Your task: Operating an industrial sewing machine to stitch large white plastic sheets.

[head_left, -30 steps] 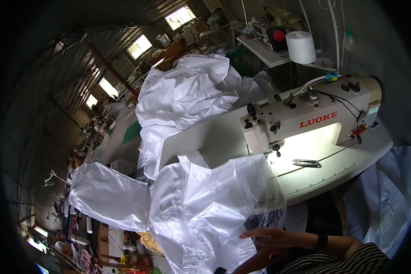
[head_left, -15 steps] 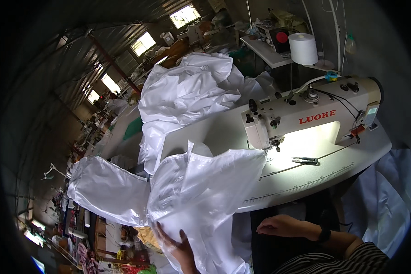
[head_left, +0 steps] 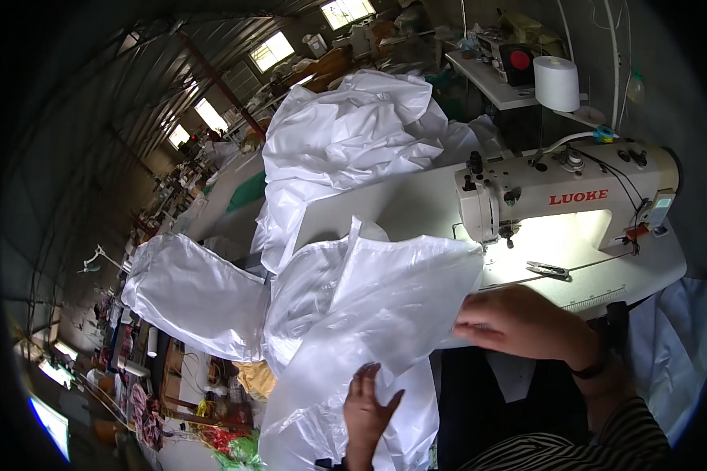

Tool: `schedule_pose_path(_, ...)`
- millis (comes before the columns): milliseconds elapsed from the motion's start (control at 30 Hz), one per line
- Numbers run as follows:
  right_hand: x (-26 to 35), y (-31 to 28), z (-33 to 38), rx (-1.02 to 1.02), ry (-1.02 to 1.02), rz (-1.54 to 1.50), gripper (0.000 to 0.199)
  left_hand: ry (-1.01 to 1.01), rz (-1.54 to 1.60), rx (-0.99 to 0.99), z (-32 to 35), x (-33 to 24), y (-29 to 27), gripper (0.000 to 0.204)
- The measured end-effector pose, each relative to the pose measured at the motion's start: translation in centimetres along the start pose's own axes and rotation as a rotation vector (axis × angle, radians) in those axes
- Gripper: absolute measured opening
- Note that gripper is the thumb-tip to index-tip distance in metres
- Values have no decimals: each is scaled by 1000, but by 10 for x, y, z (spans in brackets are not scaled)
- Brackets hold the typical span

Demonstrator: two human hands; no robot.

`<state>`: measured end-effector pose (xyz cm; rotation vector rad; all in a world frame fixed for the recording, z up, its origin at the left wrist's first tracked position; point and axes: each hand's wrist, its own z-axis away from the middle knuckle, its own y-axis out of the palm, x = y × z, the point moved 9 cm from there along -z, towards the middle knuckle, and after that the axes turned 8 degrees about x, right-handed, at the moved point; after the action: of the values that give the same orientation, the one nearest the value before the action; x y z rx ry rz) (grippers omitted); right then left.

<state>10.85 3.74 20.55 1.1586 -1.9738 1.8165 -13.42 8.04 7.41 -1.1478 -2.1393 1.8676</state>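
A large sheet of shiny white fabric (head_left: 401,290) spreads over the front left of the sewing machine table, its right corner by the needle area, and hangs down toward me. My left hand (head_left: 368,408) lies on the hanging part, fingers stretched and thumb apart. At the fabric's right edge, just below the table front, my right hand (head_left: 499,320) has its bent fingers closed on the edge; the fingertips are partly hidden. The white sewing machine (head_left: 573,192) stands to the right with its lamp lit. Small thread snips (head_left: 547,270) lie on the lit table top (head_left: 511,275).
A big heap of white fabric (head_left: 353,133) sits behind the table. A white thread cone (head_left: 556,83) stands at the back right. More white cloth (head_left: 675,345) hangs at the right. Yellow cloth (head_left: 255,379) and green plastic (head_left: 242,451) lie low on the left.
My right hand has moved up and forward from over my lap to the fabric's edge. My left hand has shifted right across the hanging fabric. The whole view has shifted a little.
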Motion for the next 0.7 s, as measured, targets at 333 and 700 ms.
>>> schedule_pose_path(333,-140,240,12,478,364,-11,42,-6,-56,-161,4,68,10,19)
schedule_pose_path(700,-79,300,92,468,88,-545,32,97,-39,165,-26,68,32,31)
